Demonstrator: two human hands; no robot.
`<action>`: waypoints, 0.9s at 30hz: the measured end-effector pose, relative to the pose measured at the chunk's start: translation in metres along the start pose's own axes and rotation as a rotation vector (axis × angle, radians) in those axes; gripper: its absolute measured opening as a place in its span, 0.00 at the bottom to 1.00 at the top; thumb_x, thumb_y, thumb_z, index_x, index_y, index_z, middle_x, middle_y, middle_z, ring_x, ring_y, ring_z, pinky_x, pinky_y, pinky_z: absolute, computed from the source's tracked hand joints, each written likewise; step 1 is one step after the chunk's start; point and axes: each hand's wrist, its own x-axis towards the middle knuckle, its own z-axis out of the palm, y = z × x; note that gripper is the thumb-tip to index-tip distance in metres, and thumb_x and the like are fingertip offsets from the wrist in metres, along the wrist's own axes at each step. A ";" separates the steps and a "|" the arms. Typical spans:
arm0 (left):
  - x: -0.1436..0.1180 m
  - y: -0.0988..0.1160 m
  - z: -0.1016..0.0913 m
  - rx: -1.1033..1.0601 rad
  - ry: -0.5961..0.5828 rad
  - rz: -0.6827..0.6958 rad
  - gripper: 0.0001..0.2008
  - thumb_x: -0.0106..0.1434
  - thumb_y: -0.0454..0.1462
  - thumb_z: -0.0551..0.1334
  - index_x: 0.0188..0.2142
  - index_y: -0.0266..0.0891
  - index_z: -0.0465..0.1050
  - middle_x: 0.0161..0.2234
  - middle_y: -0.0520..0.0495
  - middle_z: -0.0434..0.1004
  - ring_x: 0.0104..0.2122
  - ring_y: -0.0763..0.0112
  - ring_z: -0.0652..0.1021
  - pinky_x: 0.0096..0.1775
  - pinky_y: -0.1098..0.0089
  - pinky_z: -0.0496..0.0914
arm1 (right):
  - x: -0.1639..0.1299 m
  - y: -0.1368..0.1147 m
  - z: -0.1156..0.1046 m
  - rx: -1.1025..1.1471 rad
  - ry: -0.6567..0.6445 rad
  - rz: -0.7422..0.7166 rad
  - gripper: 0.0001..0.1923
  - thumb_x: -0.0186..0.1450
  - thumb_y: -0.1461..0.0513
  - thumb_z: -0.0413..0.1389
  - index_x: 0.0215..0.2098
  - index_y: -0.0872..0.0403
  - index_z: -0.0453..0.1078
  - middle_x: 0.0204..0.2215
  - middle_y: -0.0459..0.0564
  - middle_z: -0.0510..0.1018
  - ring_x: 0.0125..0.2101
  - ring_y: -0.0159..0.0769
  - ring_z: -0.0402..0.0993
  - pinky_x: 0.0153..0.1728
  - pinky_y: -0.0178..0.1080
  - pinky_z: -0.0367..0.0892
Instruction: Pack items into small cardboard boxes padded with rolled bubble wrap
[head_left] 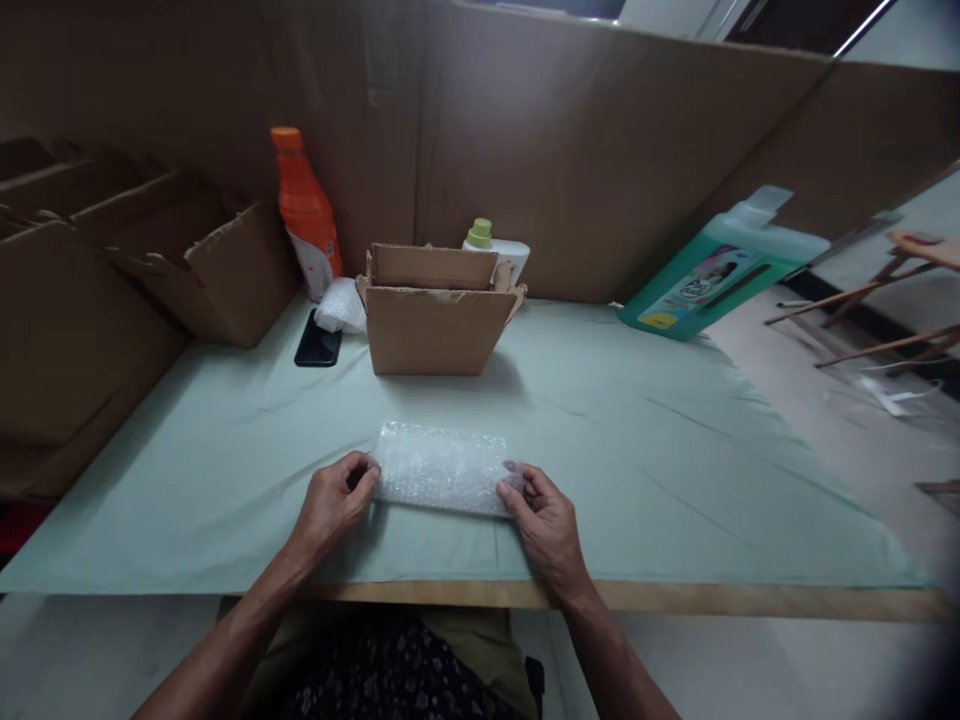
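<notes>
A sheet of clear bubble wrap point(441, 468) lies flat on the pale green table cover point(637, 450) near the front edge. My left hand point(330, 505) pinches its left end with the fingertips. My right hand point(544, 520) pinches its right end the same way. Behind it stands a small open cardboard box point(435, 325) with its flaps up.
An orange bottle point(306, 212) stands at the back left beside a black phone point(318, 340) and a wad of bubble wrap point(341, 305). A white bottle with a green cap point(495, 245) stands behind the box. A teal jug point(716, 270) leans at the right. Stacked cardboard boxes point(150, 260) fill the left.
</notes>
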 end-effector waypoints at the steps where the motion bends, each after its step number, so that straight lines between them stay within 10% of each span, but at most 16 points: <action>1: 0.003 0.000 0.001 0.018 0.004 -0.002 0.13 0.62 0.45 0.55 0.28 0.41 0.71 0.24 0.52 0.75 0.26 0.69 0.73 0.32 0.70 0.65 | 0.005 0.001 0.001 -0.034 0.015 -0.013 0.22 0.63 0.49 0.60 0.47 0.56 0.74 0.31 0.50 0.80 0.30 0.37 0.76 0.32 0.37 0.71; 13: 0.024 0.004 0.014 0.475 -0.096 -0.067 0.08 0.66 0.40 0.58 0.35 0.44 0.76 0.31 0.46 0.82 0.32 0.60 0.79 0.32 0.69 0.60 | 0.018 0.016 0.002 -0.640 0.115 -0.221 0.13 0.66 0.55 0.52 0.40 0.52 0.76 0.27 0.49 0.78 0.29 0.40 0.73 0.38 0.42 0.67; 20: 0.030 0.001 0.014 0.482 -0.086 -0.090 0.14 0.65 0.41 0.60 0.50 0.43 0.72 0.30 0.45 0.81 0.31 0.56 0.79 0.31 0.66 0.60 | 0.026 0.018 0.001 -0.850 0.150 -0.276 0.19 0.70 0.50 0.50 0.48 0.55 0.73 0.40 0.58 0.79 0.40 0.48 0.73 0.42 0.46 0.64; 27: 0.033 0.009 0.010 0.569 -0.152 -0.040 0.08 0.64 0.38 0.58 0.29 0.42 0.72 0.32 0.43 0.80 0.33 0.58 0.78 0.31 0.66 0.59 | 0.035 0.006 0.011 -0.750 0.076 -0.282 0.14 0.70 0.52 0.50 0.30 0.51 0.68 0.29 0.50 0.77 0.30 0.41 0.70 0.35 0.41 0.60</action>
